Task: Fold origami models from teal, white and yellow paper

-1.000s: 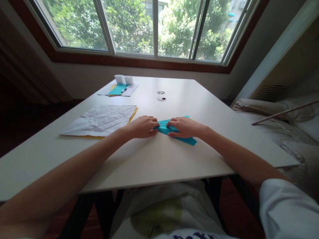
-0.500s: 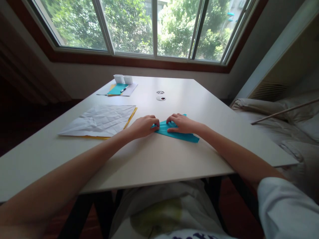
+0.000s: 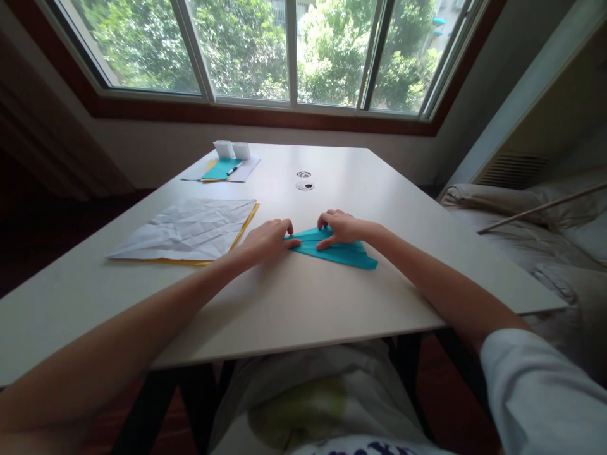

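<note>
A folded teal paper (image 3: 342,253) lies flat on the white table (image 3: 303,303), pointed toward the left. My left hand (image 3: 265,239) rests on its left tip, fingers curled and pressing down. My right hand (image 3: 340,227) sits on the paper's upper middle, fingertips pressing a fold. The paper's right end sticks out from under my right wrist.
A crumpled white sheet (image 3: 190,229) lies over a yellow sheet (image 3: 247,222) to the left. At the far end are a teal sheet with a pen (image 3: 220,169) and two small white boxes (image 3: 232,150). A cable hole (image 3: 304,185) is mid-table. Bedding (image 3: 535,234) lies right.
The teal paper has turned flatter and shifted slightly away from me. My right hand slid up off its lower part, uncovering more of the right end. My left hand stayed at the tip.
</note>
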The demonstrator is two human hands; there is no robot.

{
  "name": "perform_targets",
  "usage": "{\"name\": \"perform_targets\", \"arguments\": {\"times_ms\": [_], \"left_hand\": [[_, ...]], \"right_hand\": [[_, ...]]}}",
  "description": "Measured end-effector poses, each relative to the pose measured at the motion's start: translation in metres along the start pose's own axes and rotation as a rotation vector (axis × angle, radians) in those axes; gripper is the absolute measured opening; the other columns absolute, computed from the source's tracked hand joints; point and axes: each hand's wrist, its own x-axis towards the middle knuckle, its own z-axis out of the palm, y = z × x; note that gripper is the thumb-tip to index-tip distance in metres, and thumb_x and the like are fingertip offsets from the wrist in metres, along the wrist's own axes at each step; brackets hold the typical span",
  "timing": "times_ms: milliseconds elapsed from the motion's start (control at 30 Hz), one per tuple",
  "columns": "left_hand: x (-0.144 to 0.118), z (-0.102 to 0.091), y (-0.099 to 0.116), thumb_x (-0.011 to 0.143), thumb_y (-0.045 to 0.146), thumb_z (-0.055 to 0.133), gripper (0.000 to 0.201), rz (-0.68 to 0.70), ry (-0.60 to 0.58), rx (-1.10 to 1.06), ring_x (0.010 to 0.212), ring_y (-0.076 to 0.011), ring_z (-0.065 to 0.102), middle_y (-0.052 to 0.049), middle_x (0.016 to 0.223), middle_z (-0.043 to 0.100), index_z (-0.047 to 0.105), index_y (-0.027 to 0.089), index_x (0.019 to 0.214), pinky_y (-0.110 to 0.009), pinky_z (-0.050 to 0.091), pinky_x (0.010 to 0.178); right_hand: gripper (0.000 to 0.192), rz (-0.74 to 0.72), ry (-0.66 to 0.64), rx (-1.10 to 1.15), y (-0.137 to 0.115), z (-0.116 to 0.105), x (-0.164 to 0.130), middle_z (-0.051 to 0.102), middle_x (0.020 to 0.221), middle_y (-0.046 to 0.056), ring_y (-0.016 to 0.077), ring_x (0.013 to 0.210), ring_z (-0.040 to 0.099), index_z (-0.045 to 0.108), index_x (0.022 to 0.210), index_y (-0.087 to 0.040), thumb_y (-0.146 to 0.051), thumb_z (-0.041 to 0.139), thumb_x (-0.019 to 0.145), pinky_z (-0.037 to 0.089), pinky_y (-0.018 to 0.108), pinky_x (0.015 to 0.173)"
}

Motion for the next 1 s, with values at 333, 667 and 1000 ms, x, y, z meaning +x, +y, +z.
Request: {"name": "perform_targets", "arguments": {"times_ms": [333,667,1000], "left_hand": [[-0.006,-0.007,0.008,0.083,0.054,0.043,0.041,-0.051,-0.050,0.071,0.094,-0.0270,0.056,-0.011,0.099,0.062,0.052,0.019,0.103,-0.029,0.039,0.064],[0.002,0.001,-0.002,0.082,0.050,0.043,0.035,0.110,0.007,0.055,0.084,-0.0234,0.058,-0.008,0.089,0.063,0.058,0.019,0.082,-0.028,0.037,0.063],[0.002,0.006,-0.001,0.080,0.041,0.047,0.023,0.160,0.115,-0.066,0.074,-0.0193,0.057,-0.004,0.081,0.063,0.058,0.021,0.081,-0.026,0.034,0.057]], "right_hand": [[0.067,0.016,-0.040,-0.024,0.000,-0.002,0.001,0.054,0.110,0.010,0.0286,0.102,0.048,0.051,0.109,-0.023,-0.068,0.061,0.061,0.040,0.038,0.080],[0.070,-0.094,0.017,-0.149,-0.005,-0.006,-0.001,0.051,0.124,0.011,0.0334,0.114,0.041,0.050,0.122,-0.024,-0.066,0.059,0.066,0.033,0.045,0.092],[0.028,-0.189,0.278,-0.475,-0.024,-0.008,-0.014,0.066,0.093,0.009,0.0256,0.093,0.055,0.059,0.099,-0.016,-0.038,0.055,0.083,0.021,0.041,0.096]]}}
